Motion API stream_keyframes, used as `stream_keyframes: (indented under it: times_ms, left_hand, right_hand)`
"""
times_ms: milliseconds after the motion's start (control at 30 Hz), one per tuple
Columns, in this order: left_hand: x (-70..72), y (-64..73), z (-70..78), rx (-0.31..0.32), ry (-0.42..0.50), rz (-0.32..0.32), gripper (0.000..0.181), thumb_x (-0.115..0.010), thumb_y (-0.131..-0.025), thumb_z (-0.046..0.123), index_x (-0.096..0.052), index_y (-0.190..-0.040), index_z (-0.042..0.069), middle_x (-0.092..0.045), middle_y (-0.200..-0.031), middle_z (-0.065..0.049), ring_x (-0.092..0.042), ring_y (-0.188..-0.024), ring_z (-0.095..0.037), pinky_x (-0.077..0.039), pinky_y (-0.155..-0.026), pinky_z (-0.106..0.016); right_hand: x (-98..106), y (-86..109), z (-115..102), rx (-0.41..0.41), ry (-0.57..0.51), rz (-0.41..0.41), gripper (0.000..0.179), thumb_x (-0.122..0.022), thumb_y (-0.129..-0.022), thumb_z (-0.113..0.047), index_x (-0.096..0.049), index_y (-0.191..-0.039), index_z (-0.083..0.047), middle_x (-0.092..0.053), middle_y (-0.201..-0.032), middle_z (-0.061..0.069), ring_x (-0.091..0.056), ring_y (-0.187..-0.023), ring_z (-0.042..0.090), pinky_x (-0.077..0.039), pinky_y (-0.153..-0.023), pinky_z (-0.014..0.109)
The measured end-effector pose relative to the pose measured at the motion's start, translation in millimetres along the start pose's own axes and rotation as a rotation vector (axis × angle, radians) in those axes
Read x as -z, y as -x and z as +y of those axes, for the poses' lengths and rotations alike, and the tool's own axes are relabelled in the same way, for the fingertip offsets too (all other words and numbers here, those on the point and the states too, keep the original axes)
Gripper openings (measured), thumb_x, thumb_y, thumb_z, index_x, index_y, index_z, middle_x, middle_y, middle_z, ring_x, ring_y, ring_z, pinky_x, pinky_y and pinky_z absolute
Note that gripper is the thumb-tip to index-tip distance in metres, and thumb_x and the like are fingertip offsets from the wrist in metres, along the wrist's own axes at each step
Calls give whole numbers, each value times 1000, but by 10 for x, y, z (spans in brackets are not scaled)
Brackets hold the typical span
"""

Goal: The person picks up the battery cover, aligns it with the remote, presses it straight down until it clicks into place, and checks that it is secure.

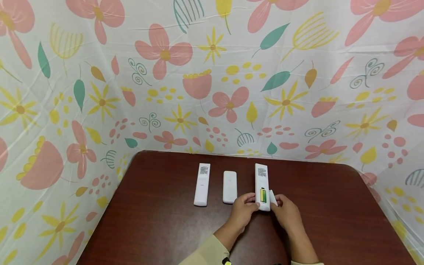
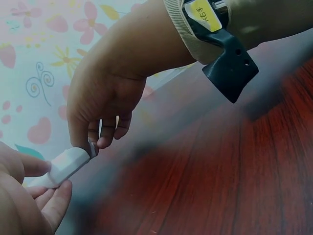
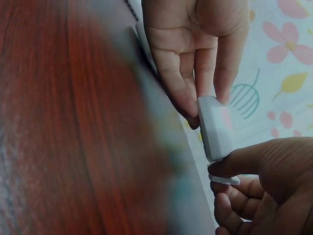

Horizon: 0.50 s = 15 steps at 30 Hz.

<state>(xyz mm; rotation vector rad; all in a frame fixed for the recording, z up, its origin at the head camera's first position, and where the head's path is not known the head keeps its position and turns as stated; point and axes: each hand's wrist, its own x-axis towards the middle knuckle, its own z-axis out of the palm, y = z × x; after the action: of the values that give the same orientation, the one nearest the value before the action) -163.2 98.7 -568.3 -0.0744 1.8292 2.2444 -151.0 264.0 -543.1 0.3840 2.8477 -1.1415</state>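
My left hand (image 1: 243, 212) grips a white remote control (image 1: 262, 175) by its lower end, back side up. Its battery compartment stands uncovered, with green-and-yellow batteries (image 1: 263, 195) showing inside. A small white battery cover (image 1: 273, 198) is pinched between the thumb and fingers of my right hand (image 1: 287, 214), right beside the remote's edge. In the right wrist view the cover (image 3: 225, 180) sits just below the remote's end (image 3: 215, 129). The left wrist view shows the remote (image 2: 68, 164) between the left thumb and fingers, its battery side hidden.
A second white remote (image 1: 202, 186), back up with a printed code, lies at left on the dark red-brown table (image 1: 159, 221). Between the two remotes lies a rounded white flat object (image 1: 230, 187). A flower-patterned cloth (image 1: 215, 73) hangs behind the table's far edge.
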Motion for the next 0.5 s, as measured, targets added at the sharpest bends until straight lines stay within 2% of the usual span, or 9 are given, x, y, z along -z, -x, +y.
stream_keyframes:
  times_ms: [200, 500]
  left_hand:
    - [61, 3, 50, -7, 14, -12, 42, -70, -86, -3, -65, -127, -2, -70, -120, -13, -66, -93, -12, -56, -82, -24]
    - [163, 14, 127, -13, 16, -37, 47, -72, -83, -2, -64, -129, -2, -70, -118, -13, -67, -95, -12, -55, -82, -22]
  right_hand:
    - [-2, 10, -77, 14, -12, -2, 29, -63, -93, -18, -65, -116, 0, -69, -92, 10, -54, -72, 16, -42, -62, 29]
    - [-34, 33, -163, 47, -23, 27, 26, -64, -93, -16, -66, -115, -2, -69, -94, 11, -55, -75, 16, -43, -66, 27]
